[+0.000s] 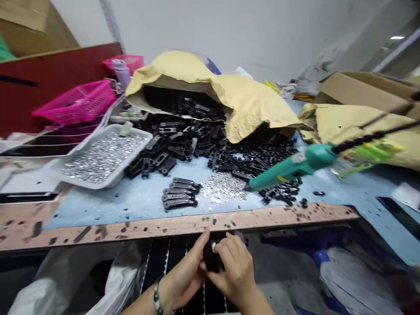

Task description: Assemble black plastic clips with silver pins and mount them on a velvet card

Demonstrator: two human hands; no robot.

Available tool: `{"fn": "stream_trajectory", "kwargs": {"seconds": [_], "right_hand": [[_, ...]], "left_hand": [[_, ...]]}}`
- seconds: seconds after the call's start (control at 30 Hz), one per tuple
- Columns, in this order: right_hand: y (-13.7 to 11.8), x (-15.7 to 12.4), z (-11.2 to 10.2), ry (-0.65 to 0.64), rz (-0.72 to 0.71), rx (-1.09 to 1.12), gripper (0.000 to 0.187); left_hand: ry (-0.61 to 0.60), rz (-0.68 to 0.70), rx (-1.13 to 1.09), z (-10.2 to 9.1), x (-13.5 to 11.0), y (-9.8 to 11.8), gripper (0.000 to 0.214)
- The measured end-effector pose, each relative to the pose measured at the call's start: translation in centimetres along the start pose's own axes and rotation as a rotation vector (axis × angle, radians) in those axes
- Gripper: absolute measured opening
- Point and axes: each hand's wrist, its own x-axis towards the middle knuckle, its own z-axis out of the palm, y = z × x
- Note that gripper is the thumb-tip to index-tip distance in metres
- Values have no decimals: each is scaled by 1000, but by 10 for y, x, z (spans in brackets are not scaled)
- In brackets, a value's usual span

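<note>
Below the wooden table edge, my left hand and my right hand pinch a small black part between them. A glint of silver shows on it, and the fingers hide most of it. A beaded bracelet circles my left wrist. Just beyond the edge lies a neat stack of black slotted parts, next to a scatter of small silver pieces. A teal soldering iron rests with its tip near that scatter, well away from both hands.
A large heap of black parts spills from a yellow paper sack. A grey tray of silver pieces sits at the left, with pink baskets behind it. White plastic bags lie below the table.
</note>
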Motion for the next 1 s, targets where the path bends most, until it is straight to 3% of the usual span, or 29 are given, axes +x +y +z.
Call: {"fn": "stream_trajectory", "kwargs": {"seconds": [0.13,0.2,0.3,0.43,0.5,0.63,0.73,0.8,1.0], "right_hand": [[-5,28,-8,-200,-90,149,59],[0,40,-15,-220,-67,197,64],[2,61,-14,-249,19,211,50],[-6,88,5,-394,-46,280,11],[-6,96,15,-375,62,403,14],[4,106,41,-226,479,640,28],[9,112,65,-193,632,747,32],[9,114,79,-187,672,766,32],[6,121,86,-241,709,707,32]], "left_hand": [[198,246,50,-25,-17,14,50],[299,339,172,-38,-25,21,50],[382,409,424,-52,-33,32,43],[447,448,640,-67,-43,40,35],[552,511,756,-78,-47,41,28],[759,737,1212,-106,-51,45,29],[711,767,1566,-121,-48,47,44],[651,758,1674,-125,-45,48,50],[653,852,1609,-122,-41,52,51]]}}
